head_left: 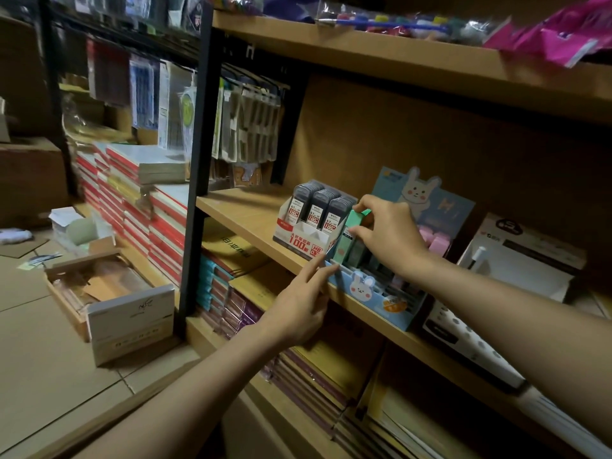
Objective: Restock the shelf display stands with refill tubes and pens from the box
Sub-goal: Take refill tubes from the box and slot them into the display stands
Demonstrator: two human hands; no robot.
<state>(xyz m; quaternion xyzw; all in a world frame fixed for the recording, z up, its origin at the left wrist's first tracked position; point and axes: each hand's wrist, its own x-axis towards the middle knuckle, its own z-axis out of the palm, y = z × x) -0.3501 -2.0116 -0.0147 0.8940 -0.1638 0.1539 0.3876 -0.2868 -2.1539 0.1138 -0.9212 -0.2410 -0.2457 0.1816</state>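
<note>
A blue display stand (371,293) with a rabbit picture stands on the middle wooden shelf (245,217). My right hand (387,233) pinches a green refill tube (347,236) standing at the stand's left end, among other green and pink tubes (437,241). Fingers of my left hand (301,303) are straight and touch the stand's front left corner. To the left of it stands a white and red stand (304,238) packed with dark refill tubes (319,205).
A white pen display (516,266) stands to the right on the same shelf. An open cardboard box (109,293) lies on the floor at the left beside stacked red notebooks (132,200). More books fill the lower shelf (311,369). Packets hang at the back left.
</note>
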